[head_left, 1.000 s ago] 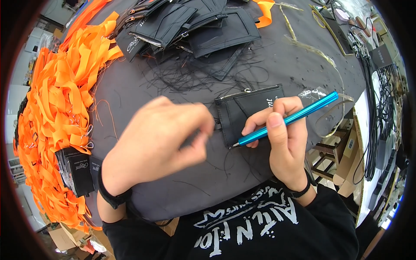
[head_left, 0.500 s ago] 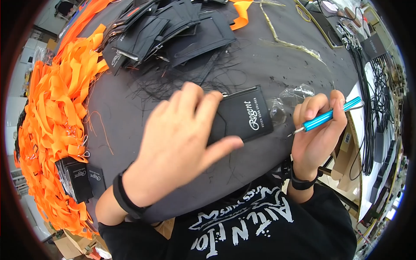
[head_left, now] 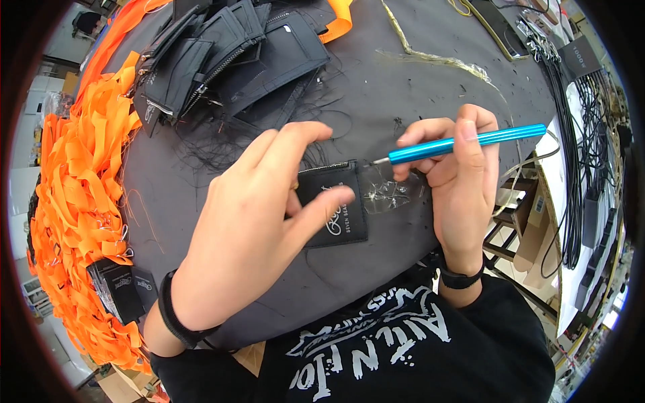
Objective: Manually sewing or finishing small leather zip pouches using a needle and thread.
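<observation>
A small black zip wallet [head_left: 355,225] with white lettering lies on the grey cloth in front of me. My left hand [head_left: 259,195] is over its left part, fingers and thumb apart; the thumb tip shows above the lettering, and I cannot tell if it touches. Between thumb and fingers of my right hand [head_left: 460,174] is a blue pen-shaped tool [head_left: 463,143] with a thin metal tip. This tip points left, close to the wallet's top right corner. Clear plastic film [head_left: 388,196] lies beside the wallet's right edge.
Black wallets [head_left: 269,67] are piled at the far left among loose black threads. Orange straps [head_left: 87,201] heap along the left side, near a stack of small black pieces [head_left: 115,289]. Black cords [head_left: 571,181] hang at the right edge. A yellowish strip [head_left: 437,59] lies at the back.
The wallet has shifted left and turned more level. My left hand's fingers have lifted and spread. The blue tool has swung nearly level, its tip moving up and left toward the wallet's corner.
</observation>
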Action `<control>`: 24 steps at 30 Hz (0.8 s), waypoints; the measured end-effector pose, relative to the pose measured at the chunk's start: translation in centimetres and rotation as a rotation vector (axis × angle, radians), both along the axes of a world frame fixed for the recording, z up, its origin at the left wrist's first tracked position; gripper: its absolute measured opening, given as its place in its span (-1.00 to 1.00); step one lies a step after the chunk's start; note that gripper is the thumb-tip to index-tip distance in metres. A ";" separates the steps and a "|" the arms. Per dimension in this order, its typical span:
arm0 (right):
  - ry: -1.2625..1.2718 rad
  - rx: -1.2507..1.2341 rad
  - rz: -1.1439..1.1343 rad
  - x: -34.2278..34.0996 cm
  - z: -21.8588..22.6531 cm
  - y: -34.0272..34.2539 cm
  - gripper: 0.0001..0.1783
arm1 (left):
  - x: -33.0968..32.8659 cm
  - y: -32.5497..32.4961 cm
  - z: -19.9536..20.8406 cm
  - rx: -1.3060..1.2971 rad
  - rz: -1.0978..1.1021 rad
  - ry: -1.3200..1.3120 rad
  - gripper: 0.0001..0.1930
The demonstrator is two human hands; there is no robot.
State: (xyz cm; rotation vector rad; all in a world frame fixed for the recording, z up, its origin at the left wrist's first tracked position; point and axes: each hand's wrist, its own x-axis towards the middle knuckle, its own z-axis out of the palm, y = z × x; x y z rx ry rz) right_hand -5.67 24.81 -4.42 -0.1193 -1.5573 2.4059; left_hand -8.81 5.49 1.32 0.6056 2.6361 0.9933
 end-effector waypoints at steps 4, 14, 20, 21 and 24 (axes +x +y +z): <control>-0.011 0.033 -0.017 -0.3 0.0 0.1 -0.78 | -1.0 1.1 -1.1 -0.054 -0.038 0.090 -0.79; -0.014 0.210 0.044 -0.4 -0.2 0.2 -0.76 | -0.6 1.2 -1.2 -0.010 -0.007 0.003 -0.92; 0.015 0.261 0.044 -0.5 -0.4 0.2 -0.75 | -0.7 1.2 -1.3 -0.027 -0.020 0.011 -0.94; 0.015 0.263 0.044 -0.5 -0.4 0.2 -0.75 | -0.7 1.2 -1.2 -0.025 -0.019 0.008 -0.95; 0.029 0.291 0.038 -0.5 -0.5 0.0 -0.75 | -0.6 1.1 -0.9 0.007 0.025 -0.063 -0.97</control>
